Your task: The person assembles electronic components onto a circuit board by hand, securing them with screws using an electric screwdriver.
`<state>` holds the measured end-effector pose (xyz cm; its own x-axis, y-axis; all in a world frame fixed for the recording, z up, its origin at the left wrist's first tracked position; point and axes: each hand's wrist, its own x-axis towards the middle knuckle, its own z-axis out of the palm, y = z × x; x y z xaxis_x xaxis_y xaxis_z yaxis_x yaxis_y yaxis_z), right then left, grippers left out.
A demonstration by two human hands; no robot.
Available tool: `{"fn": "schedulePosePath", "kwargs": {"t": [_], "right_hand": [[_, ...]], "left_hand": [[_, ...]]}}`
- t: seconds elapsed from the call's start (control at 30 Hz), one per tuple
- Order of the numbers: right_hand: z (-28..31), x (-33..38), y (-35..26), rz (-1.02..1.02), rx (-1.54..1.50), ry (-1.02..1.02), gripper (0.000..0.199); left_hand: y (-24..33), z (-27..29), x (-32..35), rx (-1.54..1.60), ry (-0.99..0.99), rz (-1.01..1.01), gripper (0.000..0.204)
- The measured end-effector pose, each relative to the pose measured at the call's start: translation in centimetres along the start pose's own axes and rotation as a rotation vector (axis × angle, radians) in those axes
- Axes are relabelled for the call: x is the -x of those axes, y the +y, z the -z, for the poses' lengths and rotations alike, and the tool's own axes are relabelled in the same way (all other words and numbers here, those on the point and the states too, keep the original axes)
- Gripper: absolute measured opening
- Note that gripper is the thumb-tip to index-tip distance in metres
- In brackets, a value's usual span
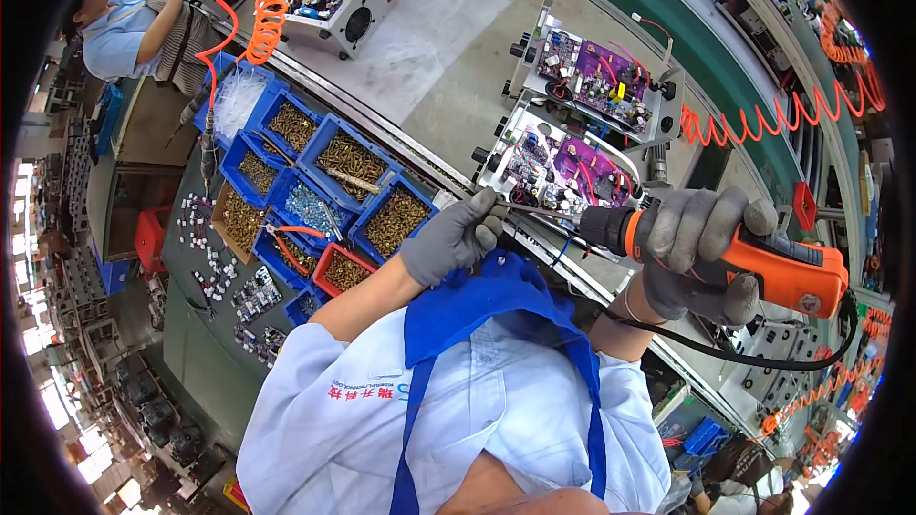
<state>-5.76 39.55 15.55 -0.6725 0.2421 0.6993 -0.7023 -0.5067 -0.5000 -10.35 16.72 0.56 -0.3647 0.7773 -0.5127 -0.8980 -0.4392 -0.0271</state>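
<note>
My right hand (pixel 692 253), in a grey glove, is wrapped round an orange and black power screwdriver (pixel 787 272). Its bit points left toward my left hand (pixel 448 243). That gloved hand is closed in a pinch beside the bit's tip; what sits between its fingers is too small to make out. Just beyond both hands stands an open metal chassis (pixel 568 167) with white and purple circuit boards, knobs and loose red wires. A second chassis of the same kind (pixel 606 81) stands behind it. A black cord (pixel 754 360) hangs from the screwdriver's rear.
Blue bins (pixel 358 157) of brass screws and small parts stand left, with a red bin (pixel 342 270) and red-handled pliers (pixel 291 243). Orange coiled hoses (pixel 270 10) hang at far left and right. Another person (pixel 129 33) works at far left near more chassis (pixel 358 5).
</note>
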Motion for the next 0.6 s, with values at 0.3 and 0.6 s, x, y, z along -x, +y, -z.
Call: {"fn": "schedulePosePath", "kwargs": {"t": [0.3,0.6], "right_hand": [[-0.3,-0.6,0.6,-0.054,-0.016,-0.032,0.054],[-1.7,-0.1,5.6,-0.196,0.296,-0.008,0.051]], "left_hand": [[0.6,3.0,-1.0,-0.043,-0.184,0.056,0.037],[-0.5,2.9,-0.7,-0.263,0.187,-0.057,0.036]]}}
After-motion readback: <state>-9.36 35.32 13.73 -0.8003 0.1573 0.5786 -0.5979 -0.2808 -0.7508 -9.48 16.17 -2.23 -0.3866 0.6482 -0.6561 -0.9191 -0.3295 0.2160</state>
